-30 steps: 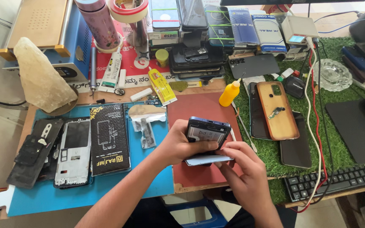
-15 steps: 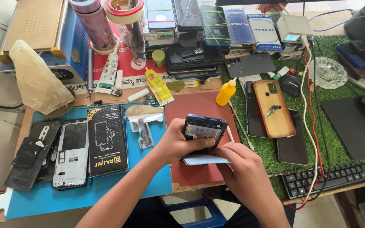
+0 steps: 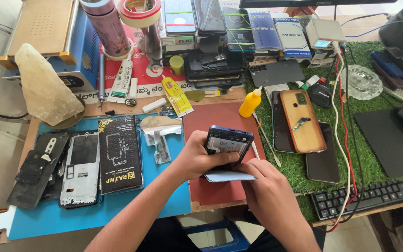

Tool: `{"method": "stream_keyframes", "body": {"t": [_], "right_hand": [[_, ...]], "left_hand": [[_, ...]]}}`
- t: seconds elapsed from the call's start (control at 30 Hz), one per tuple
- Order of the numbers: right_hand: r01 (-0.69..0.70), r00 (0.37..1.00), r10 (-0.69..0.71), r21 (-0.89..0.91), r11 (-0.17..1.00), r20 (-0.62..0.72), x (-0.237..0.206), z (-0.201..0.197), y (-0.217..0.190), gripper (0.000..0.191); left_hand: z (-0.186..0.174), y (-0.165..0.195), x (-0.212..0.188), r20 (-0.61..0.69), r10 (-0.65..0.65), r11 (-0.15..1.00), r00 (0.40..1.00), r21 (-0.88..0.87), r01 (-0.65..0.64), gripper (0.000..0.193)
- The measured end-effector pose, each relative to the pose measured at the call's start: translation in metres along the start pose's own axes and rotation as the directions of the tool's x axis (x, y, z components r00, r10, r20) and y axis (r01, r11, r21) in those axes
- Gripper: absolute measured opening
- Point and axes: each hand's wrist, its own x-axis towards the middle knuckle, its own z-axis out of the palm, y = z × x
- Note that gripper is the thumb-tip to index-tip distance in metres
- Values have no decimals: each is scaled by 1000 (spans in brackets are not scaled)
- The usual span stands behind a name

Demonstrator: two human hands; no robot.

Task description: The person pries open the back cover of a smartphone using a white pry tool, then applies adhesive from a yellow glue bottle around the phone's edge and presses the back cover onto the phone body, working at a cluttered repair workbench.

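An opened dark blue smartphone (image 3: pixel 228 142) is tilted up over the red-brown work mat (image 3: pixel 211 121), its inner side facing me. My left hand (image 3: pixel 197 157) grips its left edge and underside. My right hand (image 3: pixel 262 182) is at the phone's lower edge, fingers closed on a thin pale card (image 3: pixel 229 176) that sits flat under the phone. Both forearms come in from the bottom of the head view.
A blue mat (image 3: pixel 164 205) at left carries phone frames (image 3: pixel 81 170), a black box (image 3: pixel 120 154) and a bagged part (image 3: pixel 159 140). A yellow bottle (image 3: pixel 250 102), tweezers (image 3: pixel 267 140), phones in cases (image 3: pixel 302 121), a keyboard (image 3: pixel 369 196) and stacked boxes (image 3: pixel 239 32) lie right and behind.
The view has shifted slightly. My hands and the phone stay in the same grip, with only small movement of my right hand at the phone's lower edge.
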Motion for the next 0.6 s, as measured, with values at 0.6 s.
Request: {"method": "stream_keyframes", "body": {"t": [0.6], "right_hand": [[-317, 800, 353, 841, -438, 485, -83, 51, 73, 53]], "left_hand": [[42, 24, -41, 632, 673, -318, 385, 716, -621, 25]]}}
